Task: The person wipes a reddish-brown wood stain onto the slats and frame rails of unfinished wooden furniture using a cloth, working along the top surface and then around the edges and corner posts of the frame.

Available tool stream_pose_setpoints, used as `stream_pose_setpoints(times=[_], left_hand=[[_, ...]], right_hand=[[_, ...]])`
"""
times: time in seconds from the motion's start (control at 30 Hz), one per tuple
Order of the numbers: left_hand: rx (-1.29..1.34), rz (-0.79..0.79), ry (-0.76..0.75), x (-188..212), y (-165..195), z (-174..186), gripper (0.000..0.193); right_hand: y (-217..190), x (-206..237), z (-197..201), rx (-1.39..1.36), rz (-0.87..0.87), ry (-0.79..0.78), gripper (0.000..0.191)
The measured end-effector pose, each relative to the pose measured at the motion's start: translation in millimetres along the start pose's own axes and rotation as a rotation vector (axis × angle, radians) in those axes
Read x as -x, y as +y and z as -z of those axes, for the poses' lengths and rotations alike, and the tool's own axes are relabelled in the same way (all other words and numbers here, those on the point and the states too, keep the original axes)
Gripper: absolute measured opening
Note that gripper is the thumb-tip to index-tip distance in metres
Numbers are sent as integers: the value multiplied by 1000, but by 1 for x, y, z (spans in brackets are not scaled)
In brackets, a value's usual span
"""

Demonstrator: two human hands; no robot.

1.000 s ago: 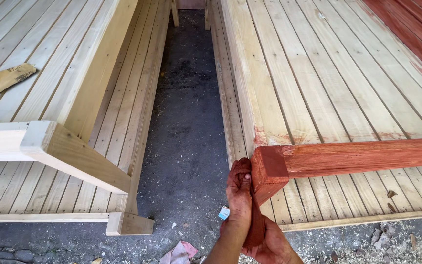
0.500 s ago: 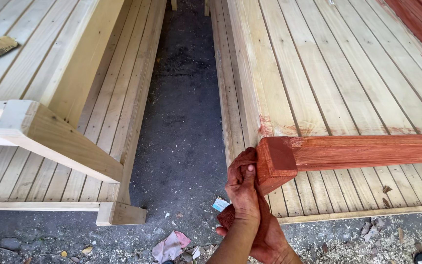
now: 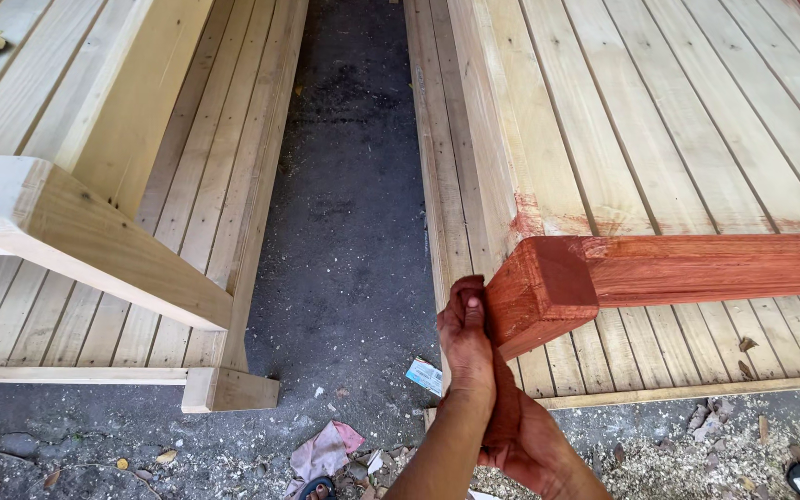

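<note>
A red-stained wooden rail (image 3: 715, 268) ends in a square stained corner block (image 3: 541, 292) at the front of a pale slatted wooden frame (image 3: 659, 120). My left hand (image 3: 465, 335), smeared with red stain, is pressed against the left side of that corner block with its fingers curled tight. Whether it holds anything is hidden. Just below, my right hand (image 3: 528, 443), also stained, wraps around the stained leg under the block. The leg itself is mostly hidden by both hands.
A second unstained slatted frame (image 3: 94, 231) stands at the left, its foot (image 3: 230, 389) on the dark ground (image 3: 354, 231) between the two. A pink rag (image 3: 324, 452), a small blue-white packet (image 3: 425, 375), sawdust and wood chips (image 3: 724, 444) lie on the ground.
My left hand has slid a little higher along the side of the stained corner block. The view has drifted slightly, and the right hand stays below on the leg.
</note>
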State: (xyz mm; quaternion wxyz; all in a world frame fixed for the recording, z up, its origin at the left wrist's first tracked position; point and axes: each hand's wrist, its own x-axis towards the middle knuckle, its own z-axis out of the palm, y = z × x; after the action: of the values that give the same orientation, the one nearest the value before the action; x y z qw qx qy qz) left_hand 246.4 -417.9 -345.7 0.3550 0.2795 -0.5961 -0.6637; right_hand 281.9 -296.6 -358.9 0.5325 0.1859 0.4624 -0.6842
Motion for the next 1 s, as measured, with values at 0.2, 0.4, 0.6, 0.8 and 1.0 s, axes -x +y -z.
stream_pose_setpoints(times=[0.2, 0.4, 0.6, 0.8, 1.0], left_hand=[[828, 213, -45, 25, 71, -12, 44], [802, -46, -114, 29, 74, -5, 39], [851, 205, 129, 10, -11, -11, 35], [490, 331, 257, -16, -74, 2, 41], [260, 590, 292, -21, -83, 13, 37]], right_hand=[[-18, 44, -34, -16, 173, 145, 62], [-26, 39, -44, -85, 220, 22, 60], [-1, 1, 5, 167, 267, -277, 55], [30, -55, 40, 65, -100, 168, 45], [41, -70, 41, 45, -82, 175, 45]])
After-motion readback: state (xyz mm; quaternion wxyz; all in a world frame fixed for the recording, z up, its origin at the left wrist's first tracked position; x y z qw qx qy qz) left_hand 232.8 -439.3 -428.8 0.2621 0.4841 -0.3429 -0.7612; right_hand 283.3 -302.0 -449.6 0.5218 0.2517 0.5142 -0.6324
